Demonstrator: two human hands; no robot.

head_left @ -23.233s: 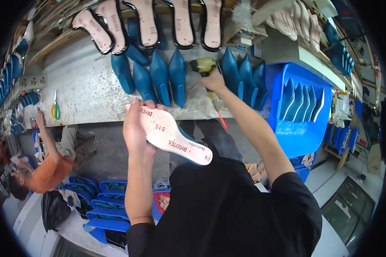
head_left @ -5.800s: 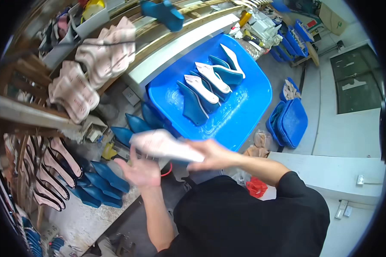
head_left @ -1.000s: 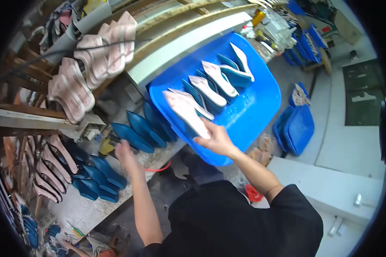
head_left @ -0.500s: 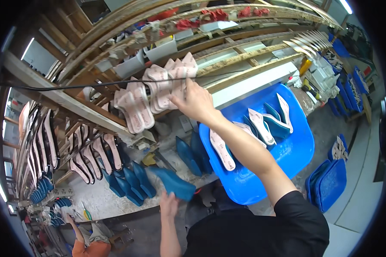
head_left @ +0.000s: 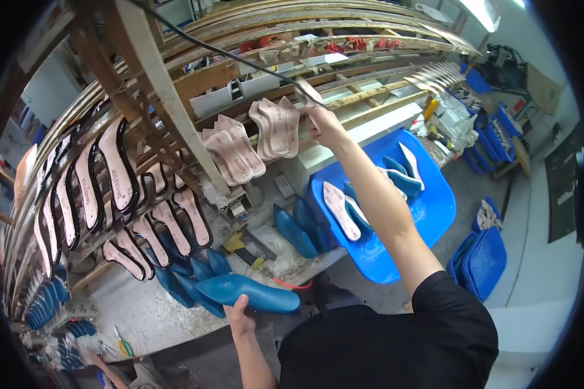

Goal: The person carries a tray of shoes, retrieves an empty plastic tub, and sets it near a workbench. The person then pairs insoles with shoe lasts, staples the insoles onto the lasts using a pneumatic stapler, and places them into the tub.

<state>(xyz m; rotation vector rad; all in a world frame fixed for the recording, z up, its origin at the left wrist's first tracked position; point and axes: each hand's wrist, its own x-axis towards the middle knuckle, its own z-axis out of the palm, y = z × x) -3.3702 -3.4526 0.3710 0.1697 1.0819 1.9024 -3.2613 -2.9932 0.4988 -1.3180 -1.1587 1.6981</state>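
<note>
My left hand point(head_left: 240, 316) is closed round a blue shoe last point(head_left: 256, 295), which lies sideways over the bench's front edge with its pointed toe to the left. My right hand point(head_left: 324, 125) grips a pale pink insole point(head_left: 310, 93) by its lower end, holding it up in front of the rack, partly blurred. Just left of that hand, stacks of similar insoles point(head_left: 276, 126) lean on the rack. Several more blue lasts point(head_left: 187, 283) stand on the bench beyond my left hand.
A blue tub point(head_left: 438, 211) at the right holds lasts and insoles. Black-edged insoles point(head_left: 91, 185) hang on the wooden rack at left. A black cable point(head_left: 220, 48) crosses in front of the rack. Pliers point(head_left: 123, 345) lie on the bench; another person's hand point(head_left: 97, 363) is at lower left.
My right hand has come away from the stacked insoles, rightward, with one insole in it. The last in my left hand has settled, its broad smooth side now in view. The whole view has shifted.
</note>
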